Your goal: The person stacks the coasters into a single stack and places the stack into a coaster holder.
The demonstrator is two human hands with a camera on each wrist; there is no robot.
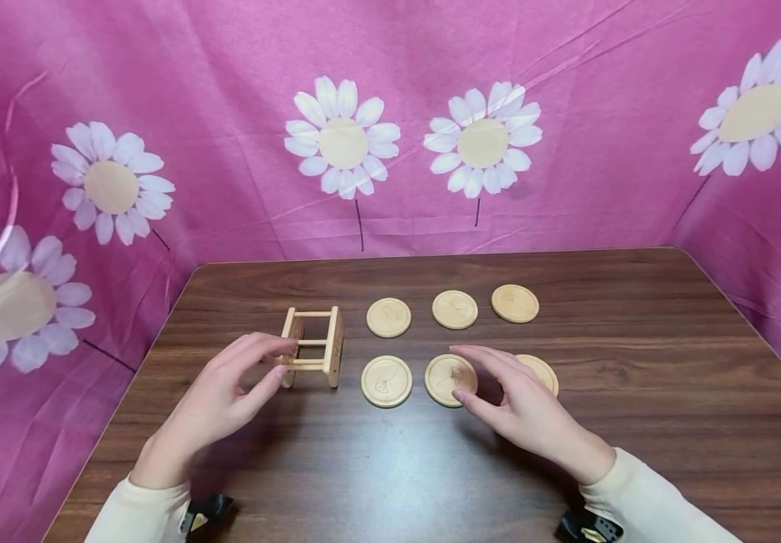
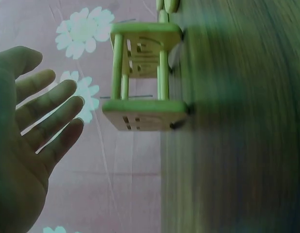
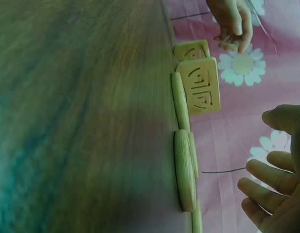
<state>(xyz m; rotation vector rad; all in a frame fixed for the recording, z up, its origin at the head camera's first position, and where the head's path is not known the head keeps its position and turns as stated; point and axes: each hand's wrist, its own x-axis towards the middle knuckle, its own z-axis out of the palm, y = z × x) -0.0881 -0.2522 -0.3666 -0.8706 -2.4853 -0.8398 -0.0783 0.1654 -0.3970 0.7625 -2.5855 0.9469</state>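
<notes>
Toward the left of the table stands a small wooden rack (image 1: 334, 351), with two slotted side panels joined by thin rods. My left hand (image 1: 217, 392) hovers beside its near left corner, fingers relaxed; the left wrist view shows the palm (image 2: 23, 136) apart from the rack and holding nothing. Over the middle round wooden coaster (image 1: 439, 382) of the front row is my right hand (image 1: 529, 411), its thumb and fingers spread around the near side. In the right wrist view its fingers (image 3: 271, 177) look loose and clear of the coasters.
Left in the front row lies a coaster (image 1: 387, 381) with a leaf engraving; another coaster (image 1: 543, 371) is partly behind my right hand. Three more form the back row: left coaster (image 1: 388, 317), middle coaster (image 1: 454, 310), right coaster (image 1: 515, 303). Pink flowered cloth (image 1: 418, 45) surrounds the brown table (image 1: 669, 362).
</notes>
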